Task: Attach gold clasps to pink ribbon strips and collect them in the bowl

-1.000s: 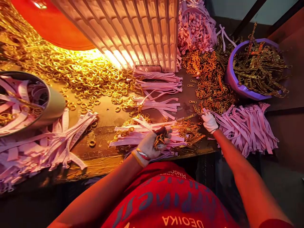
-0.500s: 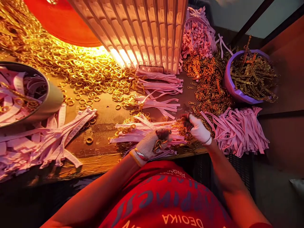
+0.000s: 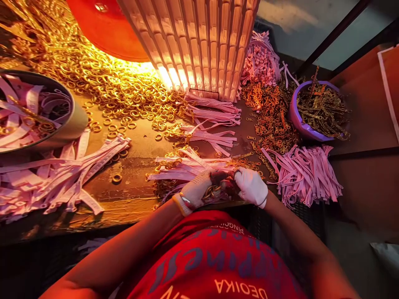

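My left hand [image 3: 195,192], in a white glove, is closed round a bunch of gold metal clasps [image 3: 211,192] just above the table's near edge. My right hand [image 3: 251,187], also gloved, is closed and pressed against the left hand's fingertips; what its fingers pinch is hidden. Both hands hover over a pile of pink ribbon strips with gold rings [image 3: 183,168].
A heap of gold rings [image 3: 124,97] covers the far left of the wooden table [image 3: 137,153]. A round tub [image 3: 76,124] of pink strips stands left, a purple bowl [image 3: 296,120] of gold clasps right. Loose pink strips [image 3: 307,174] lie right; a ribbed lamp shade [image 3: 202,45] hangs ahead.
My right hand has come back from the gold clasp pile at the right to meet my left hand. The left hand stayed near the table edge with its bunch.
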The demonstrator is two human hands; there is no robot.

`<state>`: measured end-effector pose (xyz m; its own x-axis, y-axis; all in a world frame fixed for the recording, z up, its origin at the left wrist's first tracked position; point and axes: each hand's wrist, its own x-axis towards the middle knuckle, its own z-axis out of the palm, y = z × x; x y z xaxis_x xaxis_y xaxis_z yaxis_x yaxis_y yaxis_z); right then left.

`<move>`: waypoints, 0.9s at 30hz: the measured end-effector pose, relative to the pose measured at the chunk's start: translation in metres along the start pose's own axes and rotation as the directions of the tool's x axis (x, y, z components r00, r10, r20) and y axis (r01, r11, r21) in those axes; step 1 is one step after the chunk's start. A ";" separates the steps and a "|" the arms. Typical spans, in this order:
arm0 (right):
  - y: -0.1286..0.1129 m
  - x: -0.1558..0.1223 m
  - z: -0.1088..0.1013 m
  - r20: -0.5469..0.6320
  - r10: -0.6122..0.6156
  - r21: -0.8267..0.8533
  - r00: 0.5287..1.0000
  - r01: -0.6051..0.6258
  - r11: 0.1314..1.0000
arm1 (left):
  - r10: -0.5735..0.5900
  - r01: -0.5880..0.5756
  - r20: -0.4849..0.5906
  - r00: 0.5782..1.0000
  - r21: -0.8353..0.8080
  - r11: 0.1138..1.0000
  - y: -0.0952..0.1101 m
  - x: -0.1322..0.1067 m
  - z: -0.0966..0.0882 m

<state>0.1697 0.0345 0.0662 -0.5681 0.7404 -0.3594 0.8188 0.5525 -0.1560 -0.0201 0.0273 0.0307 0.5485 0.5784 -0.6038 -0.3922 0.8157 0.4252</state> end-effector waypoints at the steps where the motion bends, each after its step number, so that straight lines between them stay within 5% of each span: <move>1: 0.001 -0.004 0.001 0.003 0.014 0.019 1.000 -0.014 1.000 | 0.044 -0.043 -0.017 0.999 0.083 0.996 0.000 -0.004 0.002; 5: 0.000 -0.013 0.008 -0.030 0.037 0.185 0.999 -0.030 0.982 | 0.211 -0.194 0.010 0.978 0.430 0.882 -0.001 -0.013 0.007; 8: -0.008 -0.016 0.010 -0.031 0.080 0.176 0.996 -0.073 0.982 | 0.206 -0.201 0.048 0.977 0.509 0.837 -0.004 -0.013 0.005; 14: -0.020 -0.016 0.000 0.108 0.092 0.082 0.990 -0.101 0.991 | 0.078 -0.081 0.025 0.997 0.403 0.912 -0.010 -0.004 -0.001; 19: -0.011 -0.024 0.011 0.241 0.056 0.490 0.969 -0.171 0.855 | -0.102 0.096 0.005 0.995 0.287 0.953 -0.020 -0.001 0.013; 21: -0.008 -0.031 0.025 0.203 0.088 0.658 0.975 -0.202 0.725 | -0.162 0.147 0.032 0.986 0.283 0.948 -0.021 0.003 0.021; 23: -0.006 -0.039 0.039 0.094 0.254 0.731 0.963 -0.240 0.639 | -0.162 0.144 0.036 0.986 0.293 0.945 -0.012 0.016 0.023; 27: -0.002 -0.052 0.064 -0.176 0.557 0.727 0.812 -0.274 0.629 | -0.024 0.042 -0.046 0.999 0.434 0.900 0.042 0.078 0.006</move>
<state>0.2032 -0.0295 0.0261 -0.0194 0.9760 -0.2168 0.7311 -0.1340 -0.6689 0.0111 0.1072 0.0057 0.5234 0.5578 -0.6441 -0.0094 0.7597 0.6502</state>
